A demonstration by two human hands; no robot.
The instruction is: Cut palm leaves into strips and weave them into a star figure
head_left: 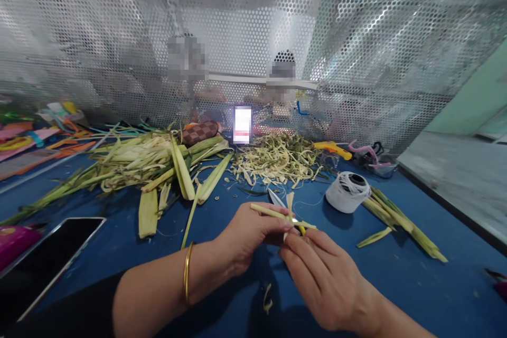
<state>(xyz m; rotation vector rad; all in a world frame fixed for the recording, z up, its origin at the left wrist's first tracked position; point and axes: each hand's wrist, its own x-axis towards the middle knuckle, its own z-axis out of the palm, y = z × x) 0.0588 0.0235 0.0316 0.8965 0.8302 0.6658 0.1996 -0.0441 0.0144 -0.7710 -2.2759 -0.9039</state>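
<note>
Over the blue table, my two hands meet around a small cross of pale green plant-leaf strips (269,211). My left hand (245,232), with a gold bangle at the wrist, pinches the strips between thumb and fingers. From the other side my right hand (325,280) has its fingers closed on the lower end, which they partly hide. One strip end sticks upright and another points right. Just behind the fingers lie scissors (276,198), blade showing and yellow handle mostly covered. A spool of white thread (340,193) stands to the right, a loose thread trailing from it.
Large leaves (134,161) are heaped at left, leaf scraps (277,158) at centre back. A yellow glue gun (332,149), clear glasses (382,166) and stalks (412,227) lie right. A phone (51,259) lies front left. Behind the perforated metal screen (245,26) sit people.
</note>
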